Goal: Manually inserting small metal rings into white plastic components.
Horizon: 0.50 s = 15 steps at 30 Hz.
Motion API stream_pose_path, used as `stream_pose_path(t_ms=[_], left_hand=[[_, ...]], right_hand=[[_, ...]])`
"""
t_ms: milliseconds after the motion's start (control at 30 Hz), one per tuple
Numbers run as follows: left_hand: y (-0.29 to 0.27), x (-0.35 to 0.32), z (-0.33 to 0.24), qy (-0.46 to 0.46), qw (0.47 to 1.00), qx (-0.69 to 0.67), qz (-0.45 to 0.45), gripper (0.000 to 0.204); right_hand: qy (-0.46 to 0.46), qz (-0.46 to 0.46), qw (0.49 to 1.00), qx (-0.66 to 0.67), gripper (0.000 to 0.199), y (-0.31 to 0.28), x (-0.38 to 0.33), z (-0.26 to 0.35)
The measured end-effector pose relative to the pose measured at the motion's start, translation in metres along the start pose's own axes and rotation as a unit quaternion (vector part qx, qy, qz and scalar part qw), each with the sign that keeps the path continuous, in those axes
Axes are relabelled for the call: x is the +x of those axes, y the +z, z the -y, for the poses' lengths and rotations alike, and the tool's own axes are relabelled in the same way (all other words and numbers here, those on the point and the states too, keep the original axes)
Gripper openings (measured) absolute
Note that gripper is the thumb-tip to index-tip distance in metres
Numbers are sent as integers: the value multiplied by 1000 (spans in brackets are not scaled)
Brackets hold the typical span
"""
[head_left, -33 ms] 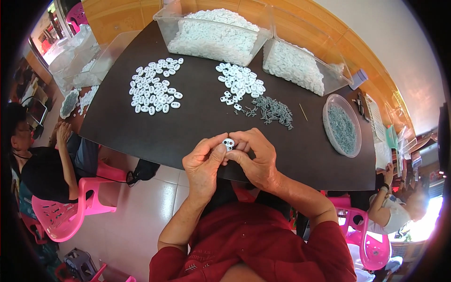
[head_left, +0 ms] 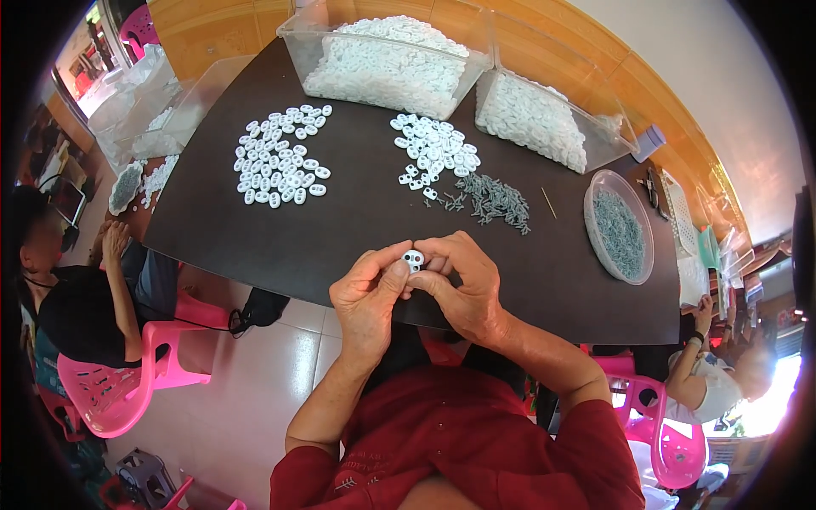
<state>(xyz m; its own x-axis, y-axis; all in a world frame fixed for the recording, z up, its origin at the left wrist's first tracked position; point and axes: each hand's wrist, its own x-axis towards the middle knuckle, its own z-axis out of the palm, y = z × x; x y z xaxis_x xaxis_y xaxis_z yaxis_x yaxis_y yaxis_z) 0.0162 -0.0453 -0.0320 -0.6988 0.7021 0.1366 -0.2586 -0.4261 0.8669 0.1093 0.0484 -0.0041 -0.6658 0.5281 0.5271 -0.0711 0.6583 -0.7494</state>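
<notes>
at nine o'clock a seated person (head_left: 72, 306) fills a pink chair (head_left: 119, 382). at eleven, loose white pieces (head_left: 282, 166) lie spread on our dark table (head_left: 340, 229). at the centre our left hand (head_left: 367, 297) and right hand (head_left: 463, 285) meet, fingertips pinched together on one small white two-holed piece (head_left: 414, 257). at one o'clock grey screws (head_left: 493, 200) lie scattered; at two, a round clear tub (head_left: 619, 225) holds more
</notes>
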Motion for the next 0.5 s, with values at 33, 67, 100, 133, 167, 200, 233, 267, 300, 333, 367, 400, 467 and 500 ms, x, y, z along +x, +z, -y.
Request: stream_pose_path(t_ms=[33,67,100,133,167,200,233,267,300,333,367,400,467,500], left_hand=[[-1,0,0,0,1000,0,1,20],[-2,1,1,-4,1000,-2,3,20],[-3,1,1,-6,1000,-4,4,19],[-2,0,1,-6,1000,-4,4,19],[-1,-1,2,0,1000,-6,-1,20],[0,-2,2,5,1000,-9,-7,20],[2,-3,2,5,1000,-9,-7,20],[3,-4,3,17,1000,-20,-12,21],[4,-4,3,29,999,-30,-16,21],[5,-4,5,29,999,-30,-16,21],[6,-5,6,41,998,-34,-22,21],[7,-5,6,54,997,-37,-28,21],[7,-6,6,68,997,-27,-26,20],[7,-6,6,82,996,-17,-24,19]], right_hand=[[0,-1,1000,0,26,1,0,-1],[-2,2,1000,12,26,2,-1,-3],[-5,5,1000,25,26,2,-1,-4],[-5,4,1000,25,26,2,-1,-4],[-1,9,1000,23,26,2,-1,-3],[3,15,1000,20,27,2,-2,-3],[3,15,1000,20,27,1,-2,-4],[-25,19,999,14,29,2,-3,-7],[-53,22,998,8,32,2,-4,-9],[-53,22,998,8,32,2,-3,-8],[-61,17,998,8,32,3,-3,-6],[-69,12,997,9,32,4,-2,-5],[-76,3,997,7,33,6,-4,-5],[-83,-5,996,6,33,7,-5,-5]])
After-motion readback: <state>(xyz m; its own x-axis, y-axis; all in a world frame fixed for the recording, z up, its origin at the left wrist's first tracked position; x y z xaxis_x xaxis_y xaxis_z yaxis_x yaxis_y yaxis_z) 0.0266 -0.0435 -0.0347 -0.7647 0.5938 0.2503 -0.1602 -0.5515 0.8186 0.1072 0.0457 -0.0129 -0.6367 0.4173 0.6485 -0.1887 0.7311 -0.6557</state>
